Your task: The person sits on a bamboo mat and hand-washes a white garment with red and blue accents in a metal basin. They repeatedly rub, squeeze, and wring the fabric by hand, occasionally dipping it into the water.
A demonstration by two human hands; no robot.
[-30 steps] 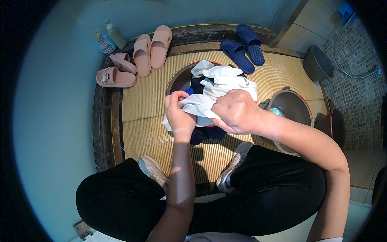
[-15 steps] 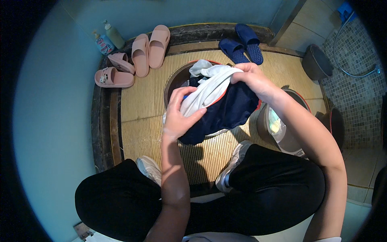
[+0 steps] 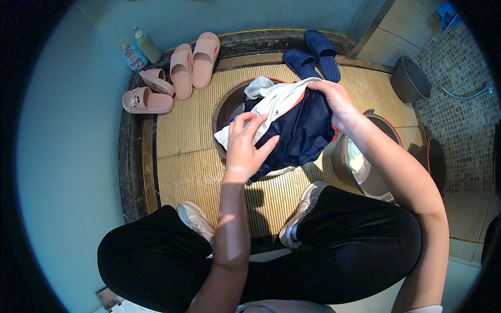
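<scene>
Over a round brown basin (image 3: 224, 112) with a red rim, I hold up a garment in dark navy (image 3: 297, 135) and white (image 3: 284, 99), with a thin orange-red trim between the colours. My right hand (image 3: 334, 101) is closed on its upper right end, thumb on top. My left hand (image 3: 244, 148) lies against the lower left of the white part, thumb and fingers apart and not clamped on it. A loose white corner pokes out left of that hand. Most of the basin's inside is hidden under the cloth.
To the right stand a bucket (image 3: 342, 161) with a clear plastic bag and another dark bucket (image 3: 436, 161). A grey bucket (image 3: 410, 81) is farther back. Pink slippers (image 3: 206, 60), navy slippers (image 3: 322, 55) and pump bottles (image 3: 147, 47) line the wall. My shoes rest on the ribbed mat (image 3: 182, 156).
My left hand has loosened from the white cloth and shifted slightly right. More navy fabric shows, and the white part is flatter. My right hand has moved slightly right, still holding its end.
</scene>
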